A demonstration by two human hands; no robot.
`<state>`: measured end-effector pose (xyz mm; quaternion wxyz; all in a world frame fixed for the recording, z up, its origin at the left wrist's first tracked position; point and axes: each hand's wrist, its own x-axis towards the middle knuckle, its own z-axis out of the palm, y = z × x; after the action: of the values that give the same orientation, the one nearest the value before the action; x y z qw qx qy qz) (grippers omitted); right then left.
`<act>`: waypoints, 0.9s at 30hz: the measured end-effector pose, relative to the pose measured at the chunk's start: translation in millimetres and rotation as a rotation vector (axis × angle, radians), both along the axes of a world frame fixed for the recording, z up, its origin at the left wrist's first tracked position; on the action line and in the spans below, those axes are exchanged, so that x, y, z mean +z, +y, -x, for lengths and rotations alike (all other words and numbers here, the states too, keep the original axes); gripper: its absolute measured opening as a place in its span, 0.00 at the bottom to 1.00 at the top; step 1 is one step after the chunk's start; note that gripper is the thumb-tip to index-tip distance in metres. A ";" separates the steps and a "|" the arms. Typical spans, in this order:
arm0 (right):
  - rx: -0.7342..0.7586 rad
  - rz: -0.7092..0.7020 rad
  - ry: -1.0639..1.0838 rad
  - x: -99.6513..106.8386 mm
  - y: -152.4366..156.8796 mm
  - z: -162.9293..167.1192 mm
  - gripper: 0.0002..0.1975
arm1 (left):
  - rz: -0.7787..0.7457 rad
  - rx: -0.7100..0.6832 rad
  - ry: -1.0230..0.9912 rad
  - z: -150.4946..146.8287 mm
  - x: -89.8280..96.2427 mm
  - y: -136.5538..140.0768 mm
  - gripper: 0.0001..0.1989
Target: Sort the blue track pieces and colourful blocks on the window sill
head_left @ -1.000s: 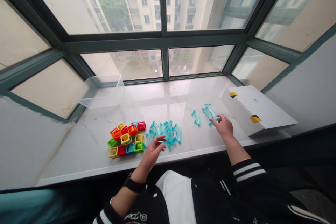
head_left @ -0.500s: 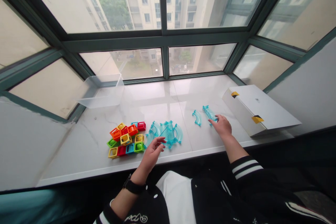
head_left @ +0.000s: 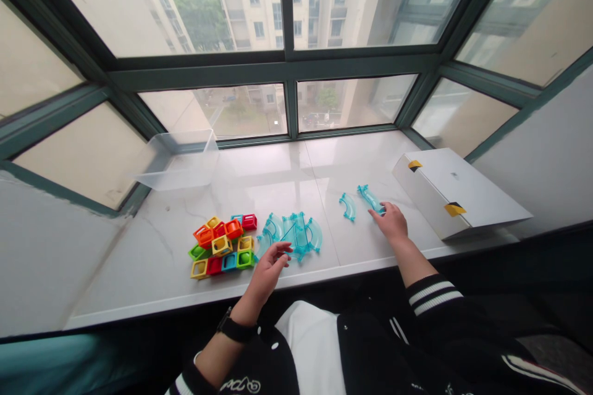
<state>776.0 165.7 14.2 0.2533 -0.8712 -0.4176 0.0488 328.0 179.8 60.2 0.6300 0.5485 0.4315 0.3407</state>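
My left hand (head_left: 269,265) hovers at the near edge of a pile of clear teal toy track pieces (head_left: 300,231), its fingers loosely bent and apart with nothing held. Further right, my right hand (head_left: 393,221) has thumb and fingers around the near end of a longer wavy teal track piece (head_left: 369,197), which lies on the sill; the fingertips partly hide that end. A small curved teal track piece (head_left: 347,207) rests just left of it, touched by neither hand. Left of the pile sits a heap of colourful hollow toy blocks (head_left: 222,245).
A clear plastic bin (head_left: 185,182) stands at the back left of the white marbled windowsill (head_left: 139,271). On the right is a white box (head_left: 463,188) with yellow-and-black tabs. Dark green window frames (head_left: 278,77) border the sill behind.
My right hand has shifted very slightly, and the near end of the long track piece sits a little differently at the fingertips. My left hand is still.
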 end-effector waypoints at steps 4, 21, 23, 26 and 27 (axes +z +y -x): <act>-0.019 -0.010 -0.009 0.1 -1.0 -0.3 0.26 | 0.000 -0.001 -0.002 0.2 -1.9 0.3 0.19; -0.042 -0.021 -0.028 -10.7 -2.4 -8.9 0.25 | 0.008 -0.013 0.010 0.0 -4.1 -0.4 0.18; -0.045 -0.031 -0.008 -12.7 -2.6 -10.0 0.25 | 0.005 -0.016 0.014 0.0 -5.4 0.0 0.19; -0.043 -0.044 0.004 -15.7 -2.7 -11.4 0.25 | 0.002 -0.020 0.014 0.4 -9.0 1.0 0.19; -0.042 -0.046 0.007 -16.7 -2.7 -11.7 0.25 | 0.002 -0.022 0.015 0.6 -10.3 1.3 0.19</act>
<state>787.7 163.0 -2.5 0.2757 -0.8737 -0.3992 0.0370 327.5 181.1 49.9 0.6309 0.5551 0.4304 0.3295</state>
